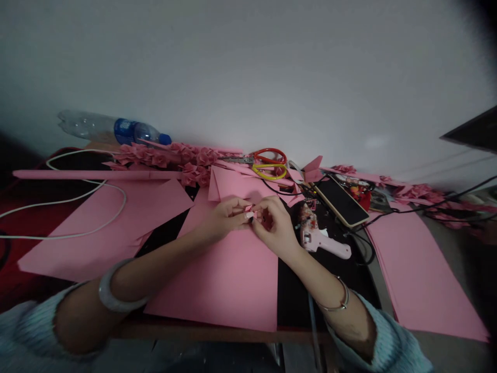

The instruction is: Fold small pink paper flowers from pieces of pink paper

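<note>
- My left hand [229, 220] and right hand [275, 228] are together, fingertips pinched on a small folded pink paper piece [249, 209] above the large pink sheet [233, 274]; if I squeeze too hard, its tiny folds could flatten or crease wrongly.
- If one set of fingertips slackens, the piece could spring open or drop onto the sheet – pink on pink, hard to spot.
- Pulling my hands apart unevenly might tear it; my fingers hide most of it, so I can't tell how firm its folds are.
- The glue gun [324, 246] lies just beside my right hand on the counter [291, 305]. A careless swing outward could knock it, and if it is hot – I can't tell – burn me.
- The phone [344, 199] rests near black cords; a snagged cord might drag it.
- The scissors [248, 160] lie by the paper roses [145, 155], so a hasty reach over there could crush petals.
</note>
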Tool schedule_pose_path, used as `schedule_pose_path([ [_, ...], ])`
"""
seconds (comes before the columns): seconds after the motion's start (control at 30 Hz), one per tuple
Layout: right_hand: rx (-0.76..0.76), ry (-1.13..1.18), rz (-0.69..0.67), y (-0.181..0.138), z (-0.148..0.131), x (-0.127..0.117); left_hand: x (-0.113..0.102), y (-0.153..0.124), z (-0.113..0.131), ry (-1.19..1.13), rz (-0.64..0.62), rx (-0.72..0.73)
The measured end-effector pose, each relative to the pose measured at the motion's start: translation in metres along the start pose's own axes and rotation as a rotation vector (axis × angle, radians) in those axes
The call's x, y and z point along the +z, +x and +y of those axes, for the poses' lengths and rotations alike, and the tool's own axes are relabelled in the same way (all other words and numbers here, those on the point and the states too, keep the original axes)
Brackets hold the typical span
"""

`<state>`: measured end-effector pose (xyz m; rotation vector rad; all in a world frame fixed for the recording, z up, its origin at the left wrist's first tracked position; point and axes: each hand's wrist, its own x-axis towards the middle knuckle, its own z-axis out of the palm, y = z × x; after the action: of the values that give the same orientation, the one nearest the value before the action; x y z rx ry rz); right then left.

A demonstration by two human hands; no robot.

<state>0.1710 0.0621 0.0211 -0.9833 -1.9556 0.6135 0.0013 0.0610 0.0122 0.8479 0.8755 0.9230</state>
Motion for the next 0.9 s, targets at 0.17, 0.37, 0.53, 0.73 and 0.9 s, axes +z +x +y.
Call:
schedule_pose_path([
  [0.17, 0.001, -0.017, 0.011, -0.0002, 0.0009, -0.0008, -0.0001, -0.0002, 0.0020, -0.059, -0.033, -0.007],
  [0.37, -0.019, -0.032, 0.084, -0.0002, -0.0005, -0.0032, -0.0008, -0.0017, 0.0024, -0.098, -0.070, 0.027],
  [0.53, -0.027, -0.034, 0.112, -0.0006, -0.0012, -0.0036, -0.0016, -0.0012, 0.0001, -0.037, -0.085, 0.047],
  [0.73, -0.062, -0.043, 0.076, -0.0013, -0.0009, -0.0023, 0.0018, -0.0058, 0.0068, 0.254, -0.055, 0.145],
  [0.9, -0.091, -0.063, 0.028, -0.0009, -0.0018, -0.0025, 0.0049, -0.0078, 0.0092, 0.393, -0.024, 0.234],
])
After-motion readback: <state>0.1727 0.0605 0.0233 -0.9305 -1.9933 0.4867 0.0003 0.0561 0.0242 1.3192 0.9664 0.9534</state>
